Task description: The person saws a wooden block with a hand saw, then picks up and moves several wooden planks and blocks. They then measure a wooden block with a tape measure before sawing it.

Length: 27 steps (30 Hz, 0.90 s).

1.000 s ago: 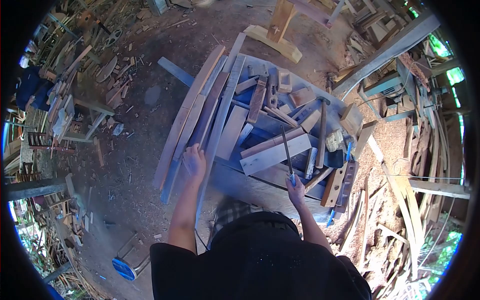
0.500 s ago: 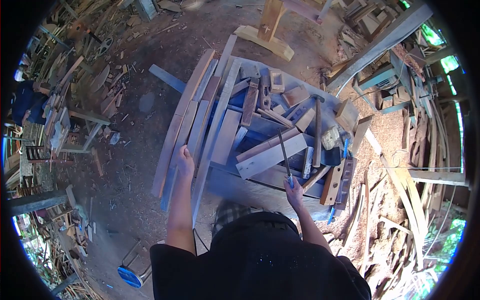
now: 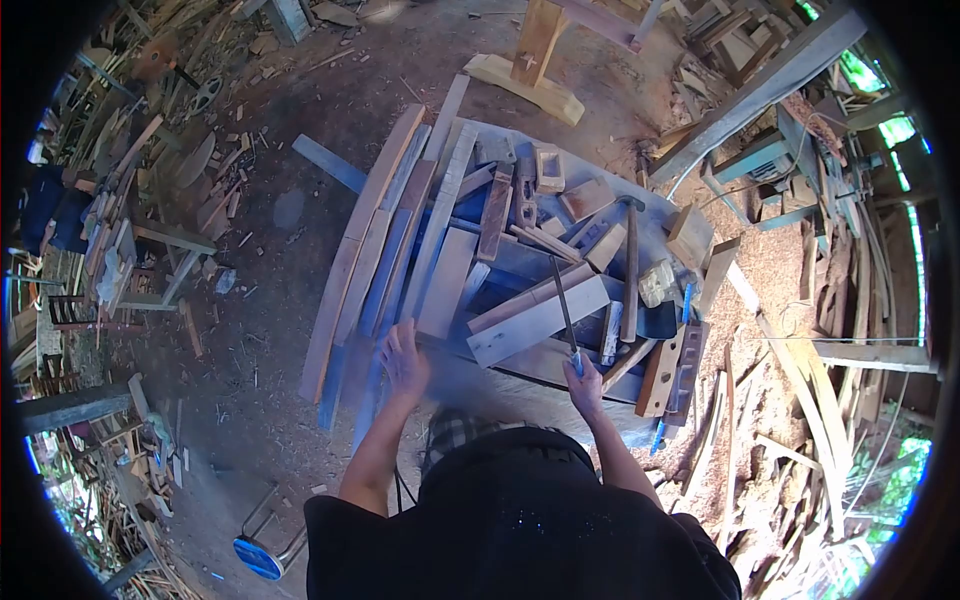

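Note:
My left hand (image 3: 404,362) is open, its fingers apart, over the near end of a long narrow board (image 3: 440,220) at the bench's left side. My right hand (image 3: 583,386) is closed around the pale handle of a long, thin, dark-bladed tool (image 3: 562,300). Its blade points away from me, crossing over a pale wood block (image 3: 530,335). Just right of it, a hammer (image 3: 631,270) lies with its head at the far end. Several long boards (image 3: 365,235) lie side by side left of my left hand.
The workbench (image 3: 650,205) carries several wood blocks, a hollow wooden box (image 3: 550,168) and a block with holes (image 3: 661,380). A blue-seated stool (image 3: 258,557) stands at lower left. Wood scraps and shavings (image 3: 780,270) cover the floor to the right.
My left hand has come off the long boards' edge and moved right and towards me, its fingers opening. My right hand keeps hold of the thin tool, nearly in place.

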Each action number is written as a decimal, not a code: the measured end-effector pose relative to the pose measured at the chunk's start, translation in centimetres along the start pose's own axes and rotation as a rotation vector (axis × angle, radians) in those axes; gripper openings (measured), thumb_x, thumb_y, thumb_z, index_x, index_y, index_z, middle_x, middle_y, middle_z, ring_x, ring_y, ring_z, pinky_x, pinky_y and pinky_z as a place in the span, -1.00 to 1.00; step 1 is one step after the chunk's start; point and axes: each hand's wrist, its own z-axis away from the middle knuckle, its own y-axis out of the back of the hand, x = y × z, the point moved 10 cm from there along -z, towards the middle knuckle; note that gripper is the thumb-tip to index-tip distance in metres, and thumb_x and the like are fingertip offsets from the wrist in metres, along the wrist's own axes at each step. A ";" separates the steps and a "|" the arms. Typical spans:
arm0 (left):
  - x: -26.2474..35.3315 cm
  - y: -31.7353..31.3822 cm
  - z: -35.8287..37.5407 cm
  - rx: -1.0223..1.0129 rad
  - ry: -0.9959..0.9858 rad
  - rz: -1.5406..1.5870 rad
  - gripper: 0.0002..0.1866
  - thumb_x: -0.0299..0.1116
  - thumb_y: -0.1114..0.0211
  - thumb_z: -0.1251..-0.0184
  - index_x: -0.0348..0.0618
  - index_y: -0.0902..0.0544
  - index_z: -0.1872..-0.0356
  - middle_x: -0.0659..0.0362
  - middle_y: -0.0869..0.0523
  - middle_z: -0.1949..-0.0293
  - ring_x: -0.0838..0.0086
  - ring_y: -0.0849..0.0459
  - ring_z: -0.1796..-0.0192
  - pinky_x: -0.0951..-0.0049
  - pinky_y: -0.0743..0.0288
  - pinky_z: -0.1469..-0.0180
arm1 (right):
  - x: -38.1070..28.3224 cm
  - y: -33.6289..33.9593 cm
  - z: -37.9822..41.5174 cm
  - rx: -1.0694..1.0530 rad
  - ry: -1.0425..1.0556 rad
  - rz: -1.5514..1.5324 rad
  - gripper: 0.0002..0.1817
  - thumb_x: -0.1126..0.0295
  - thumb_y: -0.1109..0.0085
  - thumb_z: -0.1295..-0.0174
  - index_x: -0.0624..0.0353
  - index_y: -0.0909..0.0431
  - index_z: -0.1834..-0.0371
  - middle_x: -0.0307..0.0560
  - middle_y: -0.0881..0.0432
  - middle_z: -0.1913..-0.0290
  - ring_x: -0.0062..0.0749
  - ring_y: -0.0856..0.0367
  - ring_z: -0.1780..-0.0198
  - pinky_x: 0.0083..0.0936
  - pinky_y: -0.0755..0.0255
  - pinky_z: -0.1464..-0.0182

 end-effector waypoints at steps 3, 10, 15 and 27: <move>-0.3 0.0 0.0 -0.012 0.025 -0.077 -0.26 -0.49 -0.26 -0.04 -0.01 -0.35 -0.37 -0.07 -0.33 -0.28 -0.03 -0.30 -0.32 -0.03 -0.15 -0.29 | 0.3 0.0 -0.2 -0.002 -0.013 -0.014 -0.78 0.34 -0.22 -0.33 0.23 -0.57 0.07 -0.20 -0.50 0.49 -0.62 -0.37 0.43 -0.50 -0.35 0.35; 3.9 -1.1 -2.7 -0.004 -0.055 0.204 -0.30 -0.32 -0.33 -0.13 -0.05 -0.35 -0.37 -0.08 -0.34 -0.27 -0.06 -0.32 -0.31 -0.04 -0.19 -0.26 | 0.5 -0.2 -0.2 -0.033 -0.053 -0.009 -0.78 0.34 -0.21 -0.34 0.25 -0.57 0.08 -0.19 -0.54 0.48 -0.62 -0.38 0.42 -0.50 -0.37 0.34; 6.1 -2.3 -5.5 0.033 -0.007 -0.012 -0.17 -0.28 -0.47 -0.09 0.01 -0.27 -0.42 -0.05 -0.33 -0.28 -0.04 -0.32 -0.29 -0.08 -0.24 -0.23 | 0.5 0.0 -0.5 -0.007 -0.005 -0.032 -0.77 0.36 -0.20 -0.32 0.23 -0.56 0.05 -0.03 -0.53 0.51 -0.47 -0.45 0.47 -0.41 -0.41 0.35; 3.4 -6.3 -8.5 -0.390 0.239 1.056 -0.11 -0.26 -0.52 -0.07 -0.07 -0.23 -0.44 0.03 -0.58 -0.05 0.19 -0.59 -0.09 0.20 -0.47 -0.09 | 3.9 1.3 0.7 0.009 -0.078 -0.103 -0.72 0.32 -0.19 -0.36 0.24 -0.57 -0.03 -0.23 -0.59 0.40 -0.63 -0.43 0.36 -0.52 -0.40 0.26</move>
